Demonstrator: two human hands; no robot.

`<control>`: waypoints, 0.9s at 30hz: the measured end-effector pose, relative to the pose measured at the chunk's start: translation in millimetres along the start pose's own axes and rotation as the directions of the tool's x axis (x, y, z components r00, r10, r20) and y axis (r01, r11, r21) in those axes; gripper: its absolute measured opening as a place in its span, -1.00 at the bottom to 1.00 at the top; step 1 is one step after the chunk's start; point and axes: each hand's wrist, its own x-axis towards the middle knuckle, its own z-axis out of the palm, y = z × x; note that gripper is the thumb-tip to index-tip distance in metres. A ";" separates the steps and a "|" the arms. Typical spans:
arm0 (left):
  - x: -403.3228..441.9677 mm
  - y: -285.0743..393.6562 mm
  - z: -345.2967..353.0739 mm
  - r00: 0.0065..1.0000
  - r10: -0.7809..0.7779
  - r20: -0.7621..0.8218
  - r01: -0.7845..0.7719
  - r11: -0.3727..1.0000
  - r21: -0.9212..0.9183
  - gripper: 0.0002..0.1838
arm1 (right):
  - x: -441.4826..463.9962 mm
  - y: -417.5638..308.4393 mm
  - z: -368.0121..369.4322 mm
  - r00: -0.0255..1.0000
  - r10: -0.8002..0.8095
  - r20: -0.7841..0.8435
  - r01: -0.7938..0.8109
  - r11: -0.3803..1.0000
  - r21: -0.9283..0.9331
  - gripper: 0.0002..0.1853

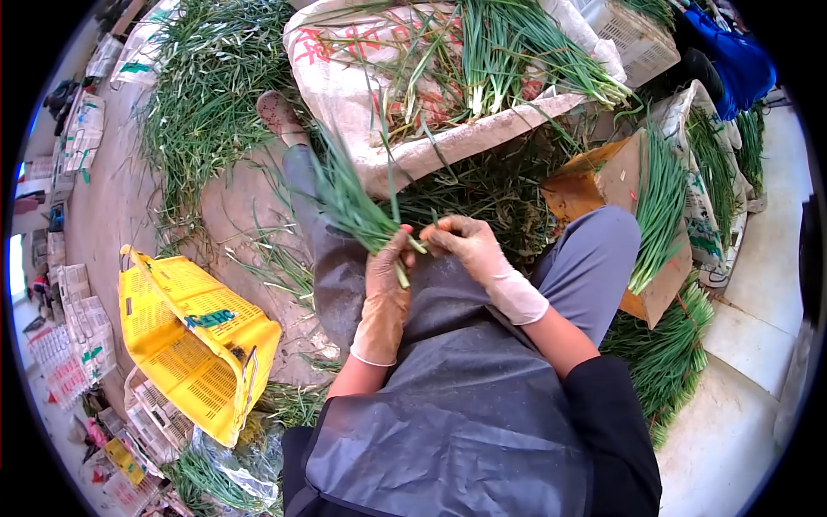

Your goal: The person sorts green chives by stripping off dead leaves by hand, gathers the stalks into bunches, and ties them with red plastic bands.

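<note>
My left hand (389, 267), in a thin dirt-stained glove, is closed around a small bunch of green chives (357, 214). Their leaves fan out to the upper left, and pale stem ends poke out by the thumb. Close beside those ends, my right hand (465, 246), gloved too, has its fingers pinched on a thin chive stalk, of which only a short green bit shows. Both hands are over the dark apron (457, 414) on my lap. In front, a white sack-covered surface (345, 95) carries loose stalks and a neat row of chives (504, 60).
A yellow plastic crate (185, 323) lies tipped on the left. Heaped chives (207, 95) cover the floor at upper left. To the right, chives (662, 207) lie on a cardboard box (616, 172), with more bundles (668, 358) below. A person in blue (732, 56) is at upper right.
</note>
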 end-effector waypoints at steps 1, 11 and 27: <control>1.3 10.2 -2.9 0.995 0.053 -0.080 -0.060 0.994 -0.093 -0.85 | -3.9 -3.4 -13.4 0.993 0.084 0.086 -0.071 0.988 -0.136 -0.78; 16.5 140.6 -18.9 0.819 0.495 0.292 -0.310 0.808 -0.501 -0.80 | 196.5 -94.9 10.0 0.886 -0.397 -0.239 -0.180 0.181 -0.967 -0.59; 31.3 111.6 -29.2 0.997 0.026 0.072 0.031 0.720 -0.693 -0.74 | 238.0 -85.8 -92.9 0.793 -0.270 -0.547 -0.572 -0.017 -0.820 -0.27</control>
